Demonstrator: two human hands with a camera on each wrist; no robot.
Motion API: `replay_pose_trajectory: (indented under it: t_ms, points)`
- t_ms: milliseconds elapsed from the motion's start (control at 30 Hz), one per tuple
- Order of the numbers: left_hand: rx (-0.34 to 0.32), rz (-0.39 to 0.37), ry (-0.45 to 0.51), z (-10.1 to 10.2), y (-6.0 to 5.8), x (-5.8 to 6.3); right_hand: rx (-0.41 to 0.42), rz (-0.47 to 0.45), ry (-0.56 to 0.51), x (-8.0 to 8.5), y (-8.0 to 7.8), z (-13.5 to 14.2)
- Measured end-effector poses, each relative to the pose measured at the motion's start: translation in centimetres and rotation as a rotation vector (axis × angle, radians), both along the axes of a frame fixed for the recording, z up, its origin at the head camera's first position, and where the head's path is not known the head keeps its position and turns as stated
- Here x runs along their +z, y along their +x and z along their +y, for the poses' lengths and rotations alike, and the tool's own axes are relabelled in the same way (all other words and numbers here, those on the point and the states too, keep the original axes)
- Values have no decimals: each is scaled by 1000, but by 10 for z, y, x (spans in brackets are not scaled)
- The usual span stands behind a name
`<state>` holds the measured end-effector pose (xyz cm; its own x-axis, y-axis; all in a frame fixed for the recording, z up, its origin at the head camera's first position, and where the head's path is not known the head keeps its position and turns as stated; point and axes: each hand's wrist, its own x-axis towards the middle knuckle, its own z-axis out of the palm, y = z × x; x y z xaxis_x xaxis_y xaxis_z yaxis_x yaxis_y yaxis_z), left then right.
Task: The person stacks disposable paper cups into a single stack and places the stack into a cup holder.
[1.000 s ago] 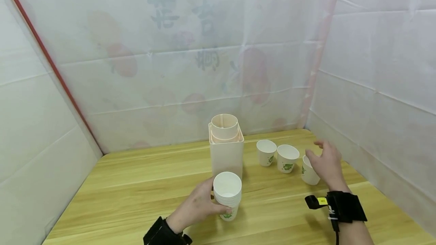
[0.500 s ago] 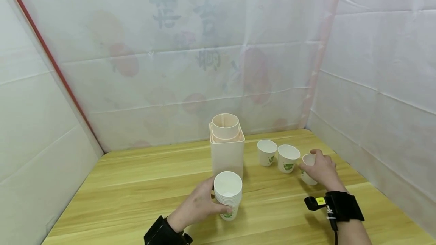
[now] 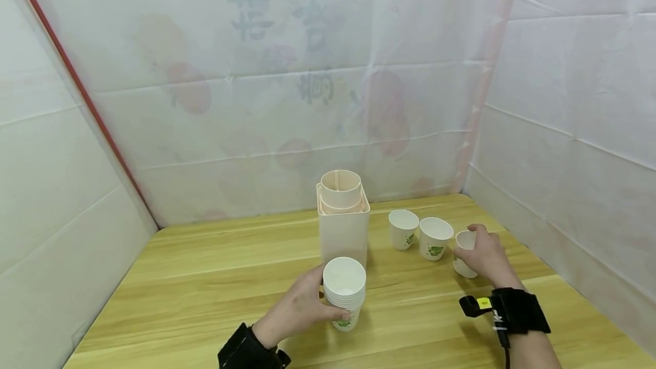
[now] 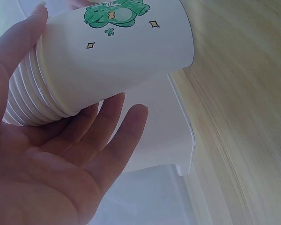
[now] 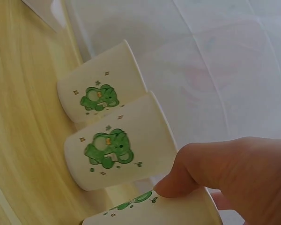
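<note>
My left hand grips a nested stack of white paper cups near the front middle of the table, thumb on the near side. In the left wrist view the stacked rims and a green bear print on the lowest cup show. At the right, my right hand pinches a single paper cup by its rim, thumb against the outer wall. That cup stands at the end of a row, beside a middle paper cup and a far paper cup, both upright with the same green bear print.
Behind the stack stands a tall cream square holder with a round cream tube in its top. The wooden table meets white sheeting at the back and sides.
My right hand has come down from above the rightmost cup and taken hold of its rim. The left hand and its stack stay in place.
</note>
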<state>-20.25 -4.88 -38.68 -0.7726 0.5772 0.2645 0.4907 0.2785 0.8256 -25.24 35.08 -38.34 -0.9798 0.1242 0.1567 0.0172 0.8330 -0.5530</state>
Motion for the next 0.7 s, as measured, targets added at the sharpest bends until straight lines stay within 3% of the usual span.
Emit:
replay_pose_trajectory:
  t_ms: [433, 700]
  points:
    - [-2, 20, -14, 0, -2, -2, -49, 65, 38, 22, 11, -5]
    - [-3, 27, -11, 0, 0, -1, -29, 186, 28, 38, 20, -14]
